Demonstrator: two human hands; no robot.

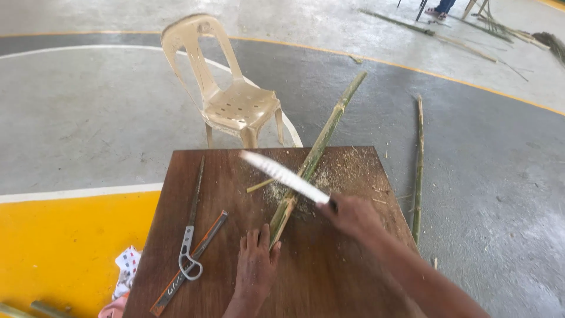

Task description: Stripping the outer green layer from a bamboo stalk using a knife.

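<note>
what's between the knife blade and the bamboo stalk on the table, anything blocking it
Nothing visible. The right hand holds the knife directly over the bamboo stalk; the left hand rests beside the stalk's near end, below the blade's path.

- Table (329,277): dark brown wood, smooth matt top, dusted with pale sawdust at the far end.
- Bamboo pole (321,144): green, fibrous stalk, skin lightly glossy; near end split to pale raw wood.
- Knife (282,175): long bright metal blade, reflective, blurred.
- Hand saw (191,235): dull grey metal frame, thin dark blade.
- Flat strip (191,262): dark, matt, orange-edged; material cannot be told.
- Chair (226,88): beige moulded plastic, scuffed, perforated seat.
- Floor (88,118): rough grey concrete, partly painted yellow and white.
- Cloth (125,274): white and pink fabric.
</note>
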